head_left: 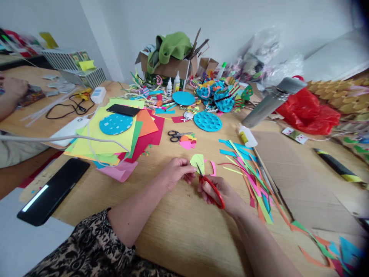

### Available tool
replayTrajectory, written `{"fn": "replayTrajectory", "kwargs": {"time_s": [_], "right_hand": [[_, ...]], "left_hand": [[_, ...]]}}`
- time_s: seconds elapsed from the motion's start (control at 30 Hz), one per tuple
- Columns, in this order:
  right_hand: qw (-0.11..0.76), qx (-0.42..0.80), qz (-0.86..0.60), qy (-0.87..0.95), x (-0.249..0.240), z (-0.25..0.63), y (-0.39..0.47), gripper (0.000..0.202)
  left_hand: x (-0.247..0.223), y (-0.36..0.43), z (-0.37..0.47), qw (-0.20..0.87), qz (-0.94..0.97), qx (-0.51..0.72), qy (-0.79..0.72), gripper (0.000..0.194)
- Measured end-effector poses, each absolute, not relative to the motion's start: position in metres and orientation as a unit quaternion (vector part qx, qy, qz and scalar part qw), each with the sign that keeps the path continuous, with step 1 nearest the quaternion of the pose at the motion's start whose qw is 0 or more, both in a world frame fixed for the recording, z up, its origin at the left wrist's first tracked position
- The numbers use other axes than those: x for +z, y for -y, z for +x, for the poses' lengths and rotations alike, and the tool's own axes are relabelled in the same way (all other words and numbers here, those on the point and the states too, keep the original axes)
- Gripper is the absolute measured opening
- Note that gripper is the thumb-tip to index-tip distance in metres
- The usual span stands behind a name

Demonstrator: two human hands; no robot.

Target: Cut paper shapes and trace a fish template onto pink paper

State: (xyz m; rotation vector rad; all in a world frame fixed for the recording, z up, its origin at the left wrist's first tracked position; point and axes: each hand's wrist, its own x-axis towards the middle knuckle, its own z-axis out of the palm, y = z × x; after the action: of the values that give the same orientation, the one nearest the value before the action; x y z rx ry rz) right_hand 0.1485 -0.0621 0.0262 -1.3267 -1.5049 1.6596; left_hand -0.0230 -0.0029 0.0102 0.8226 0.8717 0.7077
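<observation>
Between thumb and fingers, my left hand (pixel 180 170) pinches a small piece of light green paper (pixel 197 161). My right hand (pixel 216 189) grips red-handled scissors (pixel 215 191), their blades lying against the green paper. A curved pink paper scrap (pixel 213 168) lies just beyond the scissors. Farther back, small cut shapes in pink, orange and yellow (pixel 188 143) sit in a little pile. Beside that pile rests a pair of black-handled scissors (pixel 174 135).
Coloured paper sheets (pixel 95 136) are stacked at left, near a large black phone (pixel 53 190). Paper strips (pixel 253 173) and a cardboard sheet (pixel 300 177) lie at right. A glue bottle (pixel 247 137) and a steel flask (pixel 268 102) stand behind them. A co-worker's hand (pixel 14 87) appears far left.
</observation>
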Motion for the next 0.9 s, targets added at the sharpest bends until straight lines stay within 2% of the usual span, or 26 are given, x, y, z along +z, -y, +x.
{"fn": "replayTrajectory", "kwargs": {"time_s": [0.27, 0.43, 0.63, 0.9], "right_hand": [[0.274, 0.615, -0.491, 0.554, 0.0234, 0.1479, 0.062, 0.059], [0.273, 0.62, -0.492, 0.547, 0.0253, 0.1487, 0.0621, 0.056], [0.263, 0.625, -0.474, 0.562, 0.0246, 0.1499, 0.0623, 0.058], [0.239, 0.637, -0.466, 0.565, 0.0263, 0.1493, 0.0623, 0.059]], "left_hand": [[0.0102, 0.0041, -0.0226, 0.769, 0.379, 0.323, -0.4, 0.02], [0.0115, 0.0036, -0.0232, 0.768, 0.385, 0.323, -0.397, 0.03], [0.016, 0.0033, -0.0217, 0.738, 0.38, 0.388, -0.4, 0.038], [0.0118, 0.0018, -0.0223, 0.728, 0.36, 0.413, -0.411, 0.031]]}}
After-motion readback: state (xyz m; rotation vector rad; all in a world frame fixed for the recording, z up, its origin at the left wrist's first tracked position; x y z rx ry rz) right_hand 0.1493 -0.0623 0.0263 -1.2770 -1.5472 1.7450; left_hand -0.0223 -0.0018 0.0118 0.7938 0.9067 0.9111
